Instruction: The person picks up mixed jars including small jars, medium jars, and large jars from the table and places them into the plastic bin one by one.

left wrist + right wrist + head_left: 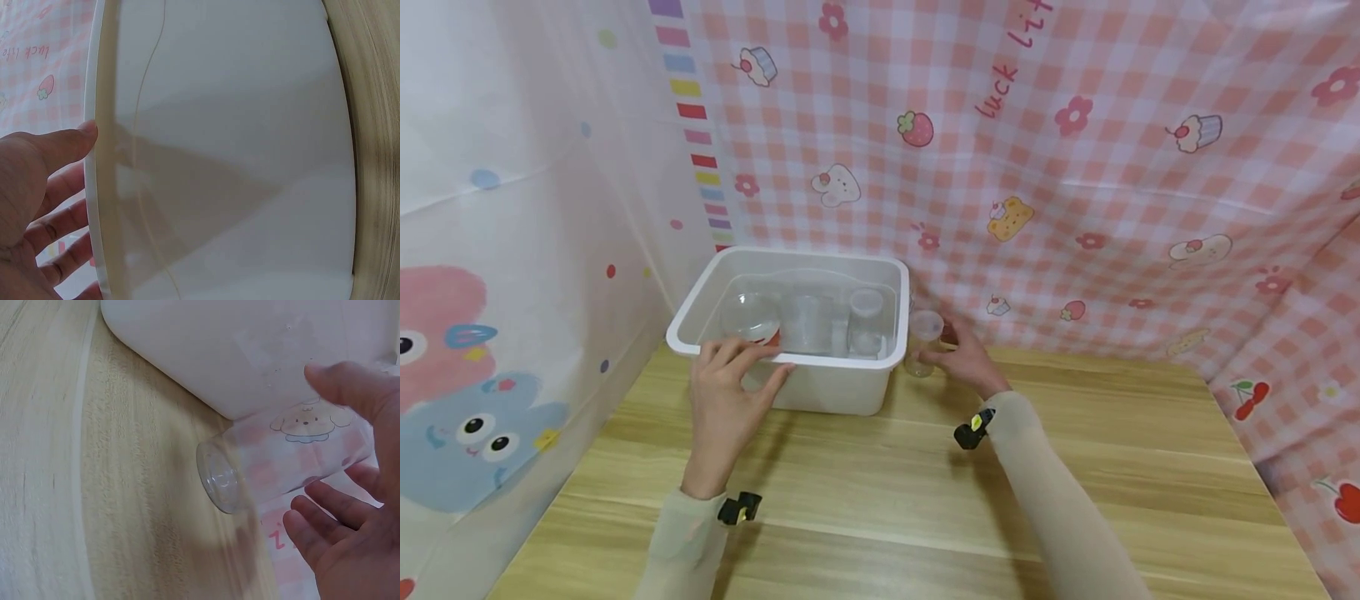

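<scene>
My left hand grips the front rim of a white plastic tub, thumb at the rim's edge and fingers over it. In the left wrist view the fingertips are partly hidden behind the rim. A clear jar with a whitish lid stands upright by the tub's right side. Around this jar my right hand is spread, thumb on one side and fingers on the other. The right wrist view shows the transparent jar between them, its base toward the table; the thumb looks apart from it.
Inside the tub are a rounded clear container, a clear cylinder and a lidded clear jar. Pink checked cloth hangs behind the wooden table; a white printed cloth hangs at left.
</scene>
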Available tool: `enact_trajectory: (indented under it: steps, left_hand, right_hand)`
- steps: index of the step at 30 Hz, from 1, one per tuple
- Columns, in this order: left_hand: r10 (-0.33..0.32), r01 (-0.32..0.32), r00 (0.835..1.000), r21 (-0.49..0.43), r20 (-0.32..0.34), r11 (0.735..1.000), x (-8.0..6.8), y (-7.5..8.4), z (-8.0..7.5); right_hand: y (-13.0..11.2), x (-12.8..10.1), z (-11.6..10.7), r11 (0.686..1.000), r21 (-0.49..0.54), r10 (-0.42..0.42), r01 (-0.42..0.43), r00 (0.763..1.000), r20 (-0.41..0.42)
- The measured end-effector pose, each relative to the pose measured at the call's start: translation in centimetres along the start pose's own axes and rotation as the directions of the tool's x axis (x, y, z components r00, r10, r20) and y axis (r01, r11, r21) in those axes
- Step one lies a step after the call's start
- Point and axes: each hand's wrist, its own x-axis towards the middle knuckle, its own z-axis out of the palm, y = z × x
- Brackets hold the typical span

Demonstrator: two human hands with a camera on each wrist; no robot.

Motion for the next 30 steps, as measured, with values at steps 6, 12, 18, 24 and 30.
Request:
enact_trajectory:
  steps: [6,12,18,24,30]
  left_hand:
    - [0.005,-0.005,1.0,0.005,0.011,1.0,0.0,-0.1,0.0]
    - [0.018,-0.018,1.0,-0.007,-0.021,1.0,0.1,0.1,0.0]
    - [0.02,-0.021,0.999,-0.013,-0.031,1.0,0.1,0.1,0.0]
    - [0.001,-0.001,1.0,-0.013,-0.003,1.0,0.0,-0.1,0.0]
    - [-0.002,0.002,1.0,-0.017,0.002,1.0,0.1,-0.1,-0.1]
  right_hand:
    - [0.5,0.3,0.4,1.0,0.002,0.009,-0.009,0.999,-0.04]
    - [0.7,0.4,0.5,1.0,-0.029,-0.009,0.007,0.999,-0.048]
    - [0.4,0.0,0.3,0.999,-0.04,0.001,-0.003,0.999,-0.054]
    - [0.1,-0.3,-0.3,0.998,-0.065,-0.01,0.004,0.997,-0.079]
    - [-0.3,-0.6,-0.8,0.997,-0.078,-0.022,0.014,0.995,-0.1]
